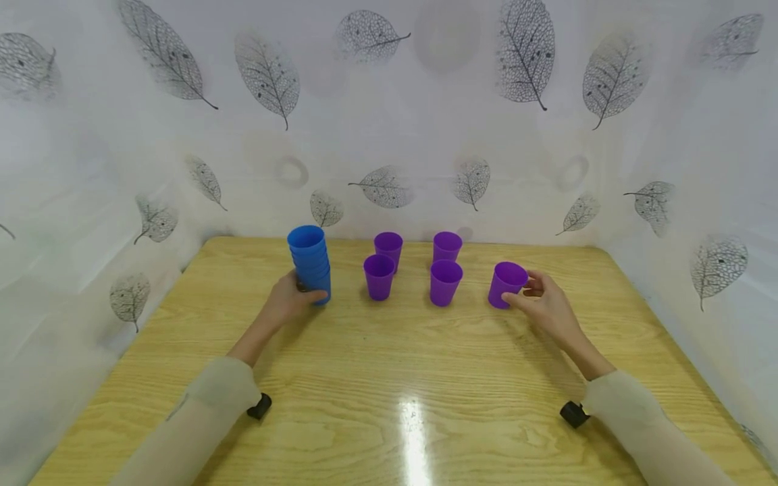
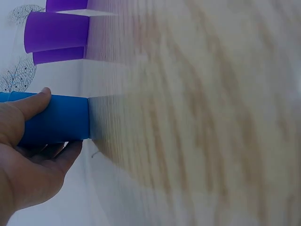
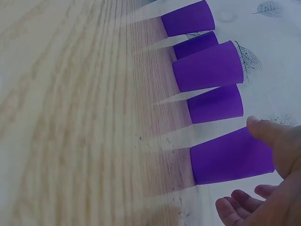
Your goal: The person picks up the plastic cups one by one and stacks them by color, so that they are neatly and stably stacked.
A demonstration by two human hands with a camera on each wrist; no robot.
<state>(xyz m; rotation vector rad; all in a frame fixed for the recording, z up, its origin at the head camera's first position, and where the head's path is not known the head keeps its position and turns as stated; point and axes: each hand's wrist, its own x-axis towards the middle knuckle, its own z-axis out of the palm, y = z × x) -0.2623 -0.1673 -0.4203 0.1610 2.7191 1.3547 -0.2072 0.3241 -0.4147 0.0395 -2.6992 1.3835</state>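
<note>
My left hand (image 1: pixel 288 299) grips the lower part of an upright stack of blue cups (image 1: pixel 308 256), its thumb across the front. In the left wrist view the blue stack (image 2: pixel 61 117) lies between thumb and fingers, its base at the table. My right hand (image 1: pixel 546 307) is around the right side of the rightmost purple cup (image 1: pixel 503 287). In the right wrist view the thumb overlaps this purple cup (image 3: pixel 230 160), while the loosely bent fingers (image 3: pixel 242 205) look apart from its side. The cup stands upright, mouth up.
Between the hands stand two front purple cups (image 1: pixel 379 280) (image 1: pixel 446 287) and two rear purple cups (image 1: pixel 392 244) (image 1: pixel 448 244), all upright. Behind the wooden table (image 1: pixel 377 378) hangs a white leaf-print cloth (image 1: pixel 419 142), which also runs along both sides.
</note>
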